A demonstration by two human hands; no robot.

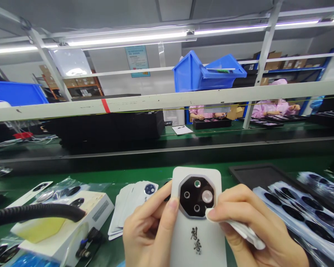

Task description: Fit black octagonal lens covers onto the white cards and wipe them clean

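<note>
Upright in front of me is a white phone back cover (198, 231) with a black octagonal camera area (194, 196) and dark lettering below it. My left hand (153, 226) grips its left edge, thumb on the front and fingers partly hidden behind. A white wiping cloth (246, 231) is pinched in my right hand (253, 222). Its wrapped tip touches the lower right rim of the camera area. Left of my left hand lies a fanned stack of white covers (128, 207), the top one showing a round camera print.
A black ribbed hose (39, 215) crosses a white box (97, 211) at left. Bagged camera-lens parts (308, 211) and a black tray (258, 176) lie at right. Blue bins (208, 74) sit above a white rail (144, 102). People in pink (269, 107) work beyond.
</note>
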